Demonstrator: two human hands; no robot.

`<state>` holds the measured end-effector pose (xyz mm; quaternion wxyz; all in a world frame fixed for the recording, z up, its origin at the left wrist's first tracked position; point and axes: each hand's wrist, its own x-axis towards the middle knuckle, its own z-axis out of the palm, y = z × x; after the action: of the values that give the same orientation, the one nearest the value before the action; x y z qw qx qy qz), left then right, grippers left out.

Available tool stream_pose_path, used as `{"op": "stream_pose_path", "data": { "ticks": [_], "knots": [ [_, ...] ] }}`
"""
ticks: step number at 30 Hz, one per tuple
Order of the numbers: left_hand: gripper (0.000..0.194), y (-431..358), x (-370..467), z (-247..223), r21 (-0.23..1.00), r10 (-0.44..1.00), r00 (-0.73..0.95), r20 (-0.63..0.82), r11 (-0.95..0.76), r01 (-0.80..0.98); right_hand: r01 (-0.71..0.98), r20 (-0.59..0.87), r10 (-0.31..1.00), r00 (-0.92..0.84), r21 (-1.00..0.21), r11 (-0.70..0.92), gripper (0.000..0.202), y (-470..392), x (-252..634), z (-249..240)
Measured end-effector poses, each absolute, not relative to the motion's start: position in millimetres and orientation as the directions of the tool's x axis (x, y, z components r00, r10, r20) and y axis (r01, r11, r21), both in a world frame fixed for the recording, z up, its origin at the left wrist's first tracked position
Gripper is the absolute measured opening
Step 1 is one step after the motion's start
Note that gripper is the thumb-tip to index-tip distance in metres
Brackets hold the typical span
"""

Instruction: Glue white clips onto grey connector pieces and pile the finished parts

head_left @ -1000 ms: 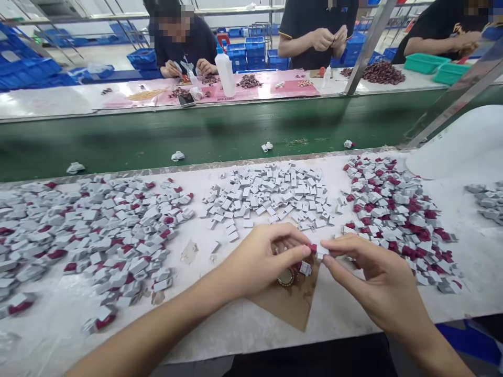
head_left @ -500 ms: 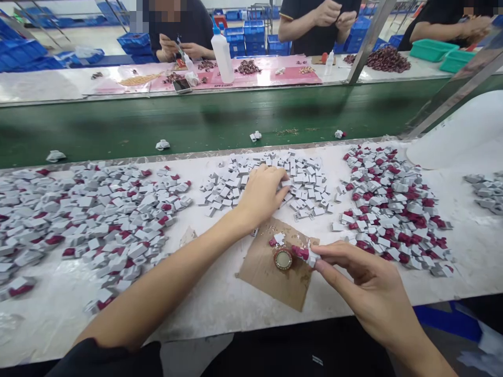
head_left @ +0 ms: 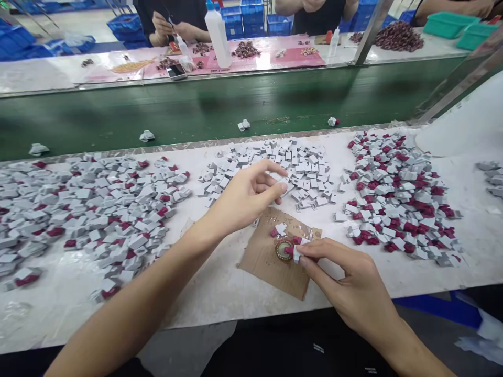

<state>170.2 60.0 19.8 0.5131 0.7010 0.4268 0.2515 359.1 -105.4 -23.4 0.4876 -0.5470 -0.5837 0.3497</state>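
My right hand (head_left: pixel 346 277) pinches a small grey-and-maroon plastic part (head_left: pixel 297 253) between thumb and index finger. The part's maroon end is over a small round dish (head_left: pixel 282 250) with a beaded rim, seemingly touching what is inside. Under the dish lies a stained piece of brown cardboard (head_left: pixel 271 283), with another grey-and-maroon part (head_left: pixel 280 230) behind the dish. My left hand (head_left: pixel 251 193) is at the near side of a heap of grey blocks (head_left: pixel 310 173). Its fingers are curled, and a grey block seems to be between thumb and index finger, partly hidden.
Heaps of grey-and-maroon parts lie left (head_left: pixel 113 204) and right (head_left: pixel 401 199). Beyond the table runs a green conveyor belt (head_left: pixel 188 115) with several parts on it. Across it, people work at a bench with a white bottle (head_left: pixel 218 36) and green trays (head_left: pixel 450 25).
My right hand has moved the part left, its maroon end now over the dish. My left hand has drawn back from the grey heap and turned, showing the curled fingers. The view has shifted slightly.
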Motion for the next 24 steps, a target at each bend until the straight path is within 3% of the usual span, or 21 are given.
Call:
{"op": "stream_pose_path", "data": {
  "ticks": [2,5,8,11,15,20,24],
  "knots": [
    [0.014,57,164,19,0.915,0.862,0.497,-0.096,-0.121,0.386,0.291,0.17,0.983,0.075,-0.946,0.141,0.014,-106,359,-22],
    [0.024,49,154,16,0.891,0.845,0.509,-0.163,-0.095,0.444,0.222,0.119,0.985,0.123,-0.971,0.089,0.012,-108,361,-19],
    [0.022,40,152,12,0.889,0.866,0.49,-0.097,-0.146,0.434,0.102,0.026,0.983,0.181,-0.995,0.007,0.009,-105,367,-18],
    [0.018,37,160,10,0.942,0.897,0.442,0.015,-0.16,0.295,-0.083,-0.077,0.967,0.242,-0.995,-0.058,0.01,-96,374,-20],
    [0.018,44,170,15,0.997,0.931,0.363,0.042,-0.061,0.041,-0.293,-0.153,0.945,0.29,-0.954,-0.065,0.018,-80,380,-22],
    [0.025,49,173,22,0.998,0.92,0.388,0.055,-0.065,0.014,-0.445,-0.159,0.942,0.296,-0.896,-0.012,0.018,-68,381,-15],
    [0.02,39,182,23,0.999,0.883,0.469,-0.028,0.004,0.051,-0.398,-0.085,0.932,0.352,-0.915,0.067,0.018,-64,383,-9]
  ]
}}
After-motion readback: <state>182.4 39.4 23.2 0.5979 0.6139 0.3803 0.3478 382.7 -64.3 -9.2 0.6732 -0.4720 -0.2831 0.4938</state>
